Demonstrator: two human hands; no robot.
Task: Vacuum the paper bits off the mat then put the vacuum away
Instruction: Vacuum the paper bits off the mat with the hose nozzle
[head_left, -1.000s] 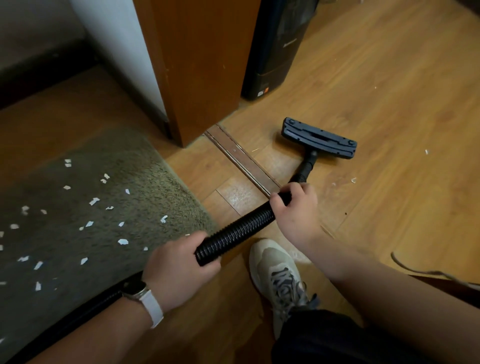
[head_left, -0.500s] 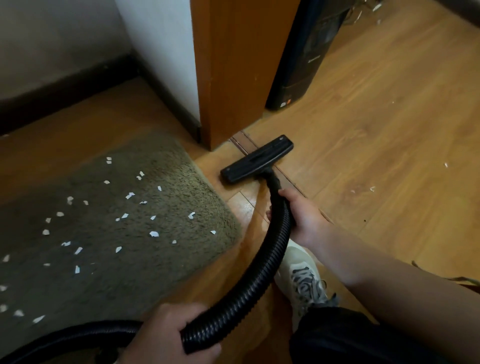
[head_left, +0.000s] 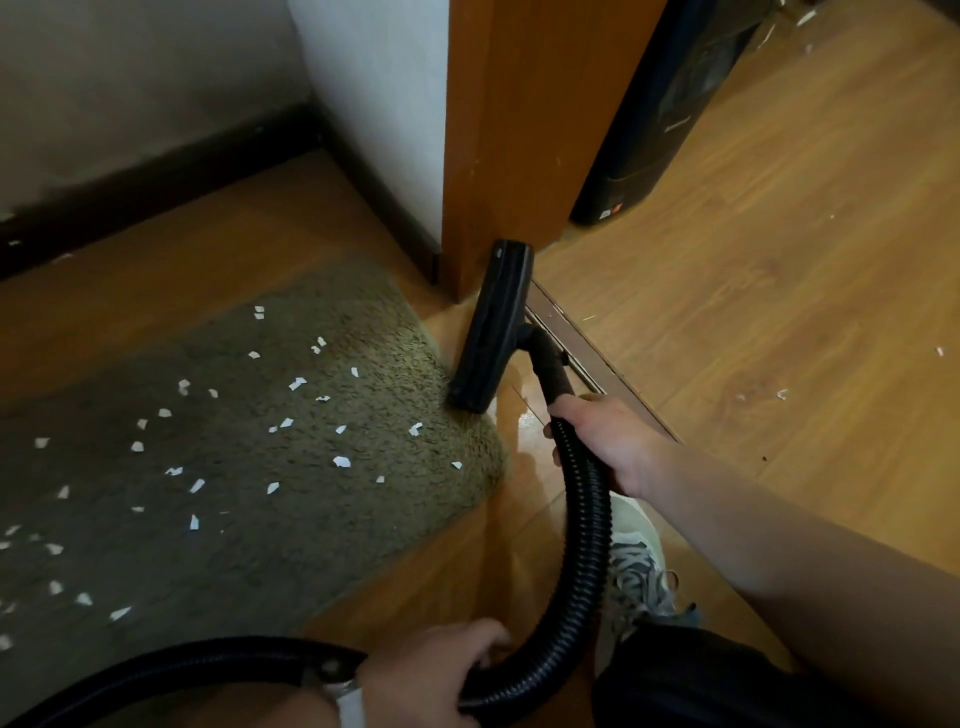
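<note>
A shaggy olive mat (head_left: 291, 519) lies on the wooden floor at the left, strewn with several white paper bits (head_left: 297, 383). The black vacuum floor head (head_left: 493, 325) stands lengthwise at the mat's right corner, beside the door frame. From it a black ribbed hose (head_left: 584, 530) curves down and round to the bottom left. My right hand (head_left: 610, 441) grips the hose just behind the head's neck. My left hand (head_left: 431, 675) grips the hose lower down at the bottom edge. The vacuum's body is out of view.
A wooden door frame (head_left: 514, 130) and white wall corner (head_left: 374, 104) rise behind the head. A dark tall appliance (head_left: 660, 114) stands beyond the metal threshold strip (head_left: 587, 358). A few paper scraps (head_left: 781, 394) lie on the floor at the right. My shoe (head_left: 636, 566) is under the hose.
The vacuum head swung left from the open floor across the threshold to the mat's corner and turned lengthwise. The hose bent into a deeper curve, and my left hand dropped lower.
</note>
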